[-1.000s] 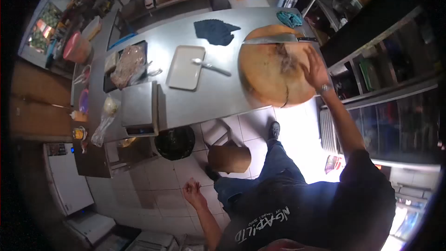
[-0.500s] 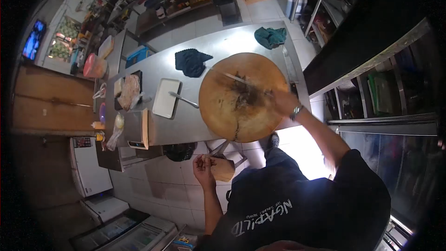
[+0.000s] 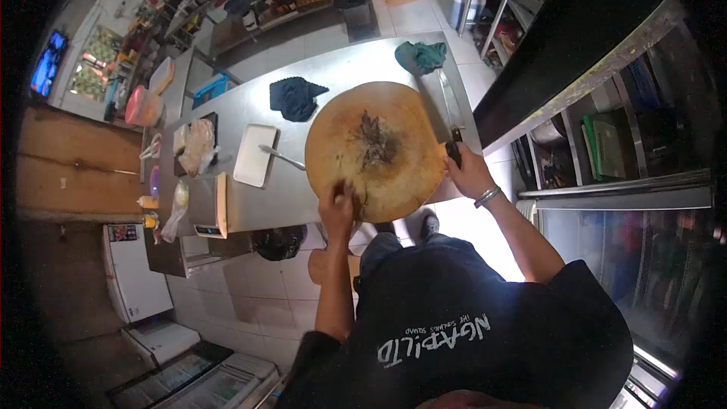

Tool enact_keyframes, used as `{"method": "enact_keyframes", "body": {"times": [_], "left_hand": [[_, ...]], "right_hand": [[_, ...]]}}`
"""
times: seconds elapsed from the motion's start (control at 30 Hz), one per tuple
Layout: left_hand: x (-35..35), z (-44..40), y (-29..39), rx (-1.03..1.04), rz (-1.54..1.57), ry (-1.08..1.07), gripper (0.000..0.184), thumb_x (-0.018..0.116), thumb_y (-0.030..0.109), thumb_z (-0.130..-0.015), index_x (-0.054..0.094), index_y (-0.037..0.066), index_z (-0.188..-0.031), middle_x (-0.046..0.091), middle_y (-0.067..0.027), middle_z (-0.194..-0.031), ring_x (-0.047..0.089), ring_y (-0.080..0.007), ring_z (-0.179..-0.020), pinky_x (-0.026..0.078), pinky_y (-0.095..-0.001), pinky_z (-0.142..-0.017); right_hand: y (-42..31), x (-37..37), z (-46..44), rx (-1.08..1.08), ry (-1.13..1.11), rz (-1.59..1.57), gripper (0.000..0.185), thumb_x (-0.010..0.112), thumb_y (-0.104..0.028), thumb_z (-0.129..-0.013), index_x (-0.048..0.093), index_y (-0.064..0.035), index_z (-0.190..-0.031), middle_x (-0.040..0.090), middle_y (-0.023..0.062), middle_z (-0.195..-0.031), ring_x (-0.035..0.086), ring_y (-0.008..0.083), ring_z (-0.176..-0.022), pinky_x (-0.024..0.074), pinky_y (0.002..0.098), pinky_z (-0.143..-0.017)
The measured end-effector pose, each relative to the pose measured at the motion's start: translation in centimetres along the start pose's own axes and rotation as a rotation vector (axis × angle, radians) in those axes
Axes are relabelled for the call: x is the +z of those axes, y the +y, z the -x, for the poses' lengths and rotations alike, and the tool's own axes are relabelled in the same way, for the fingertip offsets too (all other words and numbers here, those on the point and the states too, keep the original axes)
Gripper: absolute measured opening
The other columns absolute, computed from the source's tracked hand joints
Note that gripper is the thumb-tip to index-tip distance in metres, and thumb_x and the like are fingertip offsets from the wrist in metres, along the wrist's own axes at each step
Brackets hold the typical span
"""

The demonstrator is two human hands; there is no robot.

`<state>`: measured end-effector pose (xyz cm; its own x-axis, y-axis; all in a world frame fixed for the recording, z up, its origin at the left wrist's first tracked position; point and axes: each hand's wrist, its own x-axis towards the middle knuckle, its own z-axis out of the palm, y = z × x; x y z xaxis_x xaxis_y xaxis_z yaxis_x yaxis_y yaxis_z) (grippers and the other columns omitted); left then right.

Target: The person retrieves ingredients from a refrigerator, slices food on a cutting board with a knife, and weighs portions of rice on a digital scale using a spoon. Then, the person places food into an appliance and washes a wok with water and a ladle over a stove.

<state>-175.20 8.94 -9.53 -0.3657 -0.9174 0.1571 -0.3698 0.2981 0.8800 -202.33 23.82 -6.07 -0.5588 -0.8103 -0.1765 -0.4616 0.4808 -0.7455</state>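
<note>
The right hand (image 3: pixel 471 174) gripped a dark handle (image 3: pixel 453 153) at the right edge of the round board (image 3: pixel 379 159); the left hand (image 3: pixel 336 210), curled, was over the board's near rim, contents unclear. Were the handle bladed, a leftward slip could have cut the left hand; the board seemingly overhung the near edge of the steel table (image 3: pixel 276 203); working room lay beyond the board's far side.

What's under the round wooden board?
The steel table shows around its far and left edges and likely continues beneath. Whatever lies directly under the round wooden board is covered, so I can't see it. The left hand hides part of its near rim.
</note>
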Motion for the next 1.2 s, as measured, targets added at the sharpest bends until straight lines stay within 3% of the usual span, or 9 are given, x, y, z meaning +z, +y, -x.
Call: {"method": "enact_keyframes", "body": {"times": [0.07,0.13,0.33,0.63,0.77,1.0,1.07,1.17,1.2], "left_hand": [[1.7,-2.6,-2.1,0.320,-0.153,-0.032,0.025,0.067,0.004,-0.074,0.061,0.001,-0.098,0.058,-0.0167,-0.094,0.058,-0.0295,-0.087,0.047,-0.0346,-0.075],[2.7,-3.6,-2.1,0.365,-0.165,-0.150,0.026,0.067,0.004,-0.071,0.062,0.002,-0.096,0.057,-0.0161,-0.091,0.057,-0.0333,-0.084,0.047,-0.0382,-0.073],[0.6,-3.2,-1.9,0.568,-0.160,-0.248,0.020,0.067,0.006,-0.072,0.062,0.004,-0.091,0.058,-0.0141,-0.088,0.057,-0.0331,-0.080,0.047,-0.0380,-0.071],[1.3,-4.3,-2.7,0.425,-0.136,-0.318,0.019,0.064,0.008,-0.075,0.059,0.004,-0.092,0.058,-0.0142,-0.090,0.058,-0.0346,-0.086,0.047,-0.0404,-0.073],[0.8,-4.0,-1.9,0.413,-0.124,-0.322,0.021,0.062,0.005,-0.074,0.058,0.004,-0.094,0.058,-0.0146,-0.092,0.057,-0.0349,-0.088,0.048,-0.0411,-0.074],[1.2,-3.9,-2.9,0.418,-0.164,-0.347,0.023,0.063,0.002,-0.072,0.058,0.003,-0.094,0.058,-0.0149,-0.094,0.057,-0.0356,-0.090,0.047,-0.0406,-0.078],[1.4,-3.9,-2.5,0.429,-0.175,-0.341,0.023,0.063,0.002,-0.072,0.058,0.002,-0.094,0.058,-0.0151,-0.094,0.056,-0.0359,-0.090,0.047,-0.0403,-0.079],[1.4,-3.4,-1.2,0.462,-0.106,-0.229,0.020,0.062,0.000,-0.073,0.059,0.002,-0.092,0.058,-0.0162,-0.092,0.055,-0.0366,-0.091,0.046,-0.0408,-0.079],[1.7,-3.5,-1.2,0.462,-0.129,-0.230,0.020,0.062,0.001,-0.074,0.058,0.002,-0.093,0.057,-0.0169,-0.092,0.055,-0.0368,-0.090,0.045,-0.0411,-0.078]], "right_hand": [[-1.7,-0.4,2.4,-0.049,-0.047,0.036,0.032,0.051,-0.025,-0.087,0.047,-0.0054,-0.112,0.062,0.0262,-0.084,0.060,0.0449,-0.078,0.0474,0.0514,-0.072],[-2.1,1.2,4.8,-0.138,-0.070,0.088,0.029,0.050,-0.024,-0.088,0.046,-0.0068,-0.111,0.062,0.0274,-0.083,0.060,0.0452,-0.078,0.0471,0.0525,-0.071],[-3.1,3.9,6.9,-0.036,-0.243,0.280,0.029,0.047,-0.028,-0.093,0.045,-0.0072,-0.113,0.062,0.0249,-0.078,0.060,0.0438,-0.074,0.0462,0.0535,-0.067],[-5.1,3.8,7.7,-0.181,-0.292,0.382,0.025,0.045,-0.029,-0.094,0.044,-0.0083,-0.108,0.061,0.0233,-0.072,0.060,0.0425,-0.072,0.0456,0.0527,-0.061],[-5.1,3.5,7.9,-0.112,-0.360,0.481,0.027,0.044,-0.030,-0.094,0.043,-0.0086,-0.110,0.061,0.0230,-0.072,0.060,0.0425,-0.072,0.0457,0.0527,-0.062],[-2.8,8.0,5.6,-0.104,-0.396,0.478,0.027,0.041,-0.029,-0.094,0.042,-0.0087,-0.111,0.061,0.0233,-0.076,0.059,0.0433,-0.073,0.0455,0.0533,-0.065],[-2.5,9.1,4.6,-0.214,-0.345,0.359,0.027,0.042,-0.029,-0.094,0.043,-0.0074,-0.110,0.061,0.0243,-0.080,0.059,0.0440,-0.076,0.0453,0.0534,-0.067],[-3.1,8.4,5.1,-0.099,-0.392,0.290,0.028,0.042,-0.029,-0.094,0.044,-0.0064,-0.110,0.061,0.0253,-0.081,0.058,0.0450,-0.076,0.0453,0.0536,-0.068],[-0.6,9.1,5.5,-0.309,-0.196,0.269,0.031,0.043,-0.031,-0.094,0.044,-0.0062,-0.113,0.061,0.0262,-0.078,0.058,0.0459,-0.075,0.0453,0.0541,-0.068]]}}
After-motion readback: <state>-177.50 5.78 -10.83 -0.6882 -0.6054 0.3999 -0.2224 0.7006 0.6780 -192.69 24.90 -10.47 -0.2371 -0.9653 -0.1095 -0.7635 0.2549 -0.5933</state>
